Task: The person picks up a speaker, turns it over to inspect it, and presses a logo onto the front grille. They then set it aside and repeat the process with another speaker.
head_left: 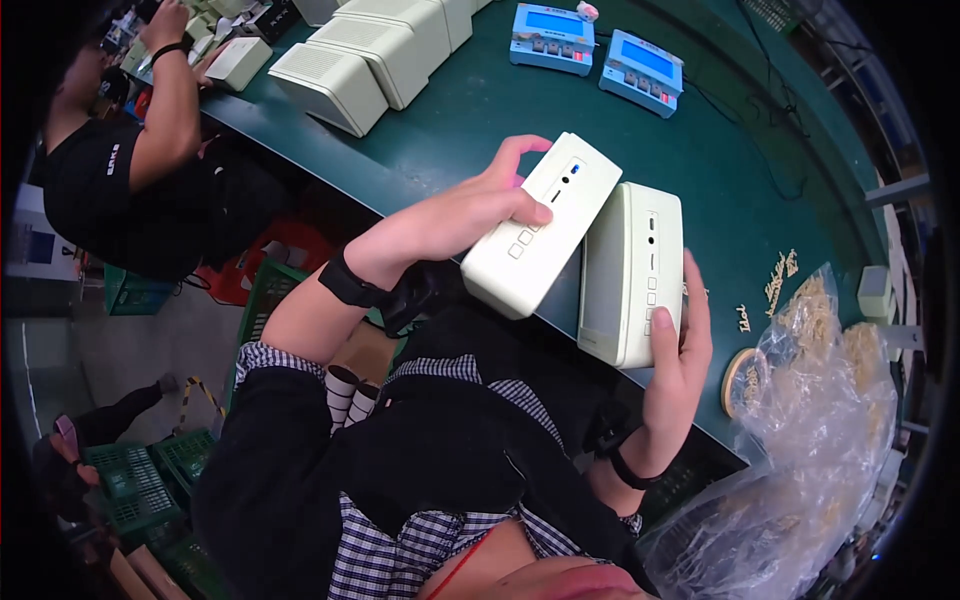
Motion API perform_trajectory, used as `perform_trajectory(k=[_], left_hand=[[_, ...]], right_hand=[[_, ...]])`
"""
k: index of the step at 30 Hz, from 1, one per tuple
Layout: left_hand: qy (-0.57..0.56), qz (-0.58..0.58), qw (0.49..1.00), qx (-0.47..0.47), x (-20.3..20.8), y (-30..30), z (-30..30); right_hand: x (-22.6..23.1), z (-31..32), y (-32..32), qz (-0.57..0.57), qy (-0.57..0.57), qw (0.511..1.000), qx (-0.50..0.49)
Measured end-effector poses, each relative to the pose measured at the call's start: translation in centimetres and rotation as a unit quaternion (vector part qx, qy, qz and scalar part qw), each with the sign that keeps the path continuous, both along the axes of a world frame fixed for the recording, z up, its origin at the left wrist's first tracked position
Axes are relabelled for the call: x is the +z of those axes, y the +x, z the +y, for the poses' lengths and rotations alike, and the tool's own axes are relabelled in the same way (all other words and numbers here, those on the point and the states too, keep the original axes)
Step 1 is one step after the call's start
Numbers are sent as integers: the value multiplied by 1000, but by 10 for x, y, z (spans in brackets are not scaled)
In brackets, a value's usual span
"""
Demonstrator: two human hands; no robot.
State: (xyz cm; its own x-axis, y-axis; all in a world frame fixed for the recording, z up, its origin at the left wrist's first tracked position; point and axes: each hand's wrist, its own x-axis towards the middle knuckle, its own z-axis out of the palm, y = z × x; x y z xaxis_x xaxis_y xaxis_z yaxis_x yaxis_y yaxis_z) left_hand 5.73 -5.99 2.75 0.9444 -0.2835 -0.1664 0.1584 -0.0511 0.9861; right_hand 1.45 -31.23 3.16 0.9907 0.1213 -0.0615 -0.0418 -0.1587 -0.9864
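Black sleeves mark a co-worker [110, 215], whom I see well left of the left hand. Nearer, beyond that hand, a row of cream casings [380, 50] lines the green desk [470, 115]. My left hand [460, 215] is partly closed around a tilted cream box [545, 225], thumb on its face beside square buttons, fingers wrapping the far edge. Farther out, between both hands, I see two blue display units [598, 55]. Just left of my right hand [680, 350] is a second cream box [655, 290]; the hand grips its side, thumb on the button panel, fingers partly hidden. Rightward of it lie a round wooden piece [738, 380], wooden lettering [775, 285] and a clear plastic bag [815, 400].
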Motion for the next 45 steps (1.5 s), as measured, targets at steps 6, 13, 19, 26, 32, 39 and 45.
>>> perform_trajectory(k=[6,13,19,26,32,39,45], left_hand=[[-144,31,989,28,-17,1,-26],[32,-19,999,-19,-21,8,-56],[72,-17,993,-89,0,15,-31],[721,-325,452,411,15,55,91],[702,-162,594,357,-19,70,139],[678,-287,617,277,-12,28,147],[666,-322,621,260,-9,1,147]], right_hand=[[-17,25,-21,-282,-91,955,-16],[-21,17,-13,-284,-261,921,-59],[-17,-11,14,-278,-258,925,-3],[-5,37,-6,-331,-425,833,-130],[-14,46,27,-344,-436,818,-149],[6,4,45,-319,-436,839,-68],[16,-2,56,-294,-462,836,-5]])
